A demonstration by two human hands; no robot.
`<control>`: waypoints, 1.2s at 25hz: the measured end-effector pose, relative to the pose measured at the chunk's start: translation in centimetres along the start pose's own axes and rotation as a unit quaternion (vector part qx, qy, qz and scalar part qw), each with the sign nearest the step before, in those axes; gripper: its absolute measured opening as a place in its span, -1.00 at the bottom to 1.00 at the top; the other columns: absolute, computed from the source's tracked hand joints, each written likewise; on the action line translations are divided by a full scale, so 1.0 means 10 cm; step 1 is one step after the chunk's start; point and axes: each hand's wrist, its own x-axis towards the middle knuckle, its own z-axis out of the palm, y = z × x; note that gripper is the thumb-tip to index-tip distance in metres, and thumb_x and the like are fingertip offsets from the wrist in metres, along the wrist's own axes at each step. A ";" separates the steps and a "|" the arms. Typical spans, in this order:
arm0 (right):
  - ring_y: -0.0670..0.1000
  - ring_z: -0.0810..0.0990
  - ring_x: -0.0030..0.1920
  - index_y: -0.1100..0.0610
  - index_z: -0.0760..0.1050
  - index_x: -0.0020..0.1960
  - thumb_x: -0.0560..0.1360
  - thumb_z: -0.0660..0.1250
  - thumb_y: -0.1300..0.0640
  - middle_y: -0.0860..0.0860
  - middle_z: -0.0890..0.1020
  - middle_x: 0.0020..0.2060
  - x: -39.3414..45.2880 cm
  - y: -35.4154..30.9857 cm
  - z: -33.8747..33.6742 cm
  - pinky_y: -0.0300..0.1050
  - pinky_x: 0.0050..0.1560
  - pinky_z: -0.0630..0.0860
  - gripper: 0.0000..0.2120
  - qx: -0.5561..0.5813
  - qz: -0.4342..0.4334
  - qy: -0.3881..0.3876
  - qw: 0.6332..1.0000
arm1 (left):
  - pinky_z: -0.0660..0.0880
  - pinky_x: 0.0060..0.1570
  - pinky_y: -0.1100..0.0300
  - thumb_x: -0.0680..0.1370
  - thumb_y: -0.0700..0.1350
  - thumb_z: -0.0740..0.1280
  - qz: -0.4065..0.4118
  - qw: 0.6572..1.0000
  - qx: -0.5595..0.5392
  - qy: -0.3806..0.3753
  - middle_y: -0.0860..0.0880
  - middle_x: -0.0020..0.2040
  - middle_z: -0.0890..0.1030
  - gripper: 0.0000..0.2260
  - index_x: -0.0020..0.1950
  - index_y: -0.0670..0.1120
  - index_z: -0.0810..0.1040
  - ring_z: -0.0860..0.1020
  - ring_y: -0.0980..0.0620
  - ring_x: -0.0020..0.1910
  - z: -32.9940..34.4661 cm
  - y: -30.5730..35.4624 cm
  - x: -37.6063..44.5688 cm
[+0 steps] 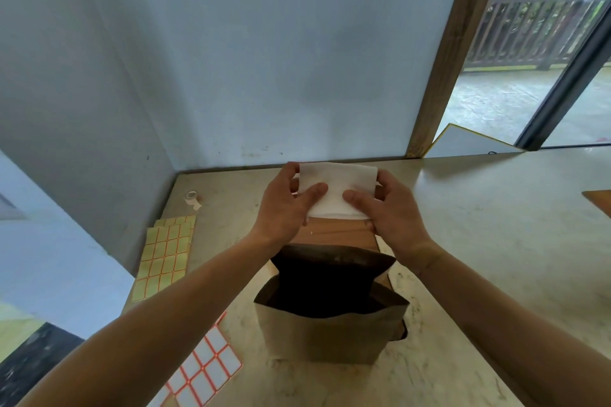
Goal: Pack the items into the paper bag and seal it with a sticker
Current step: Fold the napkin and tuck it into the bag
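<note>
Head view is showing both hands out in front, beyond the open paper bag. The bag is standing upright on the pale marbled counter, mouth gaping toward the camera, dark inside; can't tell what's in it.

L hand and R hand are together gripping a folded white cloth/tissue pad, one at each side. Thumbs are pressing on its top face, L thumb near ctr-left, R thumb near ctr-right; the other fingers are curling round the side edges and under it. So both hands are clasping the white pad, neither is loose.

The pad is sitting above and just behind the bag's mouth, not inside. Right under it a brown flat thing, box or board, is showing btwn the wrists, touching the pad's near edge as far as I can tell; whether the fingers are holding that too isn't clear.

Sticker sheets are lying on the counter to the left: a yellowish sheet w/ orange grid lines near the wall, and a white sheet w/ orange-red grid lines nearer the camera, beside the bag's left side, not touching it. A small tape roll is sitting near the back-left corner, well apart from the bag.

Behind is a pale blue wall, a wooden post at right.
</note>
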 end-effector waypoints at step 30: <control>0.02 0.63 -0.22 0.09 0.63 -0.09 0.50 0.39 0.02 0.05 0.64 -0.25 0.03 -0.15 -0.19 -0.30 -0.25 0.49 -0.86 -0.258 -0.038 -0.269 0.927 | 0.44 -0.30 0.37 0.57 0.03 0.30 0.072 0.978 0.169 -0.095 0.10 -0.22 0.63 -0.87 0.04 0.03 0.57 0.57 0.22 -0.33 -0.34 -0.07 -0.24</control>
